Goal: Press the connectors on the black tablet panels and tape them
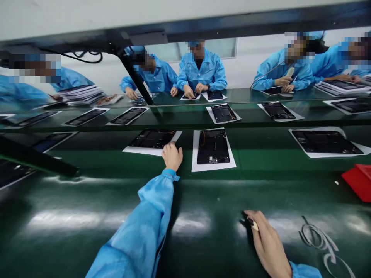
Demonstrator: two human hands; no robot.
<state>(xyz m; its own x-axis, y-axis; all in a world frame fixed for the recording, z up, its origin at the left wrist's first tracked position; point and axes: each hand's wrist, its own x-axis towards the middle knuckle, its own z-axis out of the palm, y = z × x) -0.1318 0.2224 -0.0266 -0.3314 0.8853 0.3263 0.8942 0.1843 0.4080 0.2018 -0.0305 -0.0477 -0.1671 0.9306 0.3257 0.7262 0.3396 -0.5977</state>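
My left hand [172, 156] reaches forward with curled fingers at the near right corner of a black tablet assembly [153, 139]. The fingers press on the white sheet [145, 150] under it; their tips are partly hidden. Just right of this hand, a second tablet assembly [213, 147], with an orange flex cable near its top, lies on its own white sheet [195, 164]. My right hand [268, 241] is low over the green bench, fingers closed around a small pale-yellow piece with a dark end [254, 225]; its kind is unclear.
Curled grey-white strips [319, 239] lie right of my right hand, below a red bin [359, 181]. Another tablet assembly [327, 141] lies at right. A dark post [37, 156] slants in from the left. Several co-workers in blue sit across the line [162, 116].
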